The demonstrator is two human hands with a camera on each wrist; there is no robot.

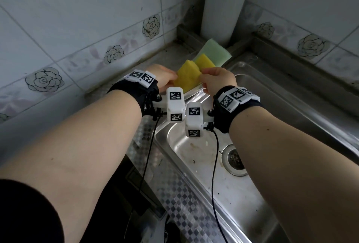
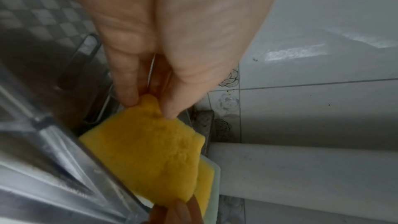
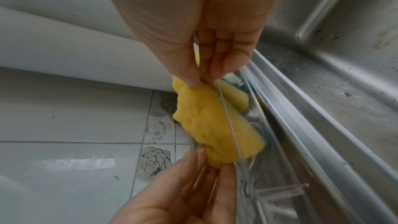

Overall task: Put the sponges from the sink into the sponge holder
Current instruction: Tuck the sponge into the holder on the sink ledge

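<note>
A yellow sponge is held upright between both hands over the sink's far left rim. My left hand pinches its left corner with thumb and fingers. My right hand pinches the opposite corner. The sponge's lower edge sits in a clear holder with thin wire bars that hangs at the rim. Right behind it in a row stand a second yellow sponge and a pale green sponge.
The steel sink with its drain lies below my right arm. A white pipe rises in the corner behind the sponges. Tiled walls close off the left and back. Cables hang from both wrist cameras.
</note>
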